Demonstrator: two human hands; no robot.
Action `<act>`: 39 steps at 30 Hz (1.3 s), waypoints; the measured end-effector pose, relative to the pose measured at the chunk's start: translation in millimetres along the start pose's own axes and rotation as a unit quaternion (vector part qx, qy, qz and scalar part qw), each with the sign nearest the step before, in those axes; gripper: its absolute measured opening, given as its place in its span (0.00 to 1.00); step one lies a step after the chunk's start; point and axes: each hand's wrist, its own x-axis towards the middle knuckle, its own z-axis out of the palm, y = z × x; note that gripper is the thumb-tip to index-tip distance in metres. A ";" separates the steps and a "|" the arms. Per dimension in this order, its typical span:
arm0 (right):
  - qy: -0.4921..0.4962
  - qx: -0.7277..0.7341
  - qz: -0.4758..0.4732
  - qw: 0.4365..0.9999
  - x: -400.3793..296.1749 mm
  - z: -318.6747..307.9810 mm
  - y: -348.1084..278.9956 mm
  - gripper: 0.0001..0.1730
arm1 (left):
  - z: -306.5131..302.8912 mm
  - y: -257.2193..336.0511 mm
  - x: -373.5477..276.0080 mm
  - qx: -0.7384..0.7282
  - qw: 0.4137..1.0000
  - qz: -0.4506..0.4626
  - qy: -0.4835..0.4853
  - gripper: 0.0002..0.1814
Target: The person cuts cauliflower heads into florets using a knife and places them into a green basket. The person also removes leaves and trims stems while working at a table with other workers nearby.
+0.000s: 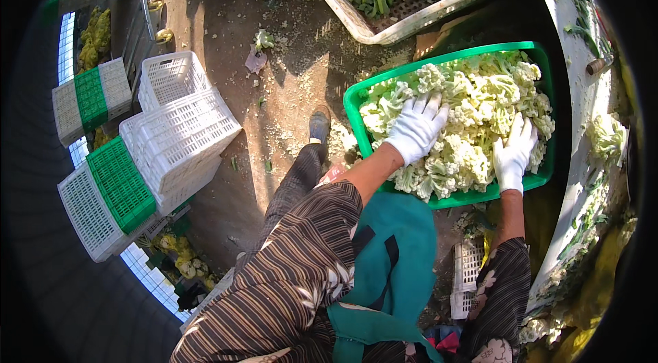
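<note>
A green plastic crate (448,202) in front of me is heaped with cut cauliflower florets (468,152). My left hand (419,126), in a white glove, lies palm down on the left part of the heap with its fingers spread. Towards the crate's right end, my right hand (515,154), gloved in white too, rests on the florets with its fingers pointing away from me. Both palms are turned from view, and no floret shows lifted in either hand.
A large white crate (432,12) holding cauliflower leaves stands beyond the green one. Along the right runs a white work table (570,168) littered with trimmings and a cauliflower head (606,138). Stacked white perforated crates (185,132) stand left. Scraps cover the floor (288,70).
</note>
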 end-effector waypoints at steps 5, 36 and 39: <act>-0.007 0.082 0.097 0.992 -31.1 3.0 -73.8 0.44 | 3.4 -19.1 -24.1 0.003 0.995 0.047 0.088 0.24; 0.091 0.066 0.093 0.989 9.2 20.6 50.9 0.39 | 31.7 53.8 159.8 -0.020 0.984 0.159 0.077 0.27; 0.155 0.221 0.112 0.956 -24.9 -5.5 79.5 0.34 | -28.3 76.0 108.7 -0.060 0.979 0.188 0.058 0.40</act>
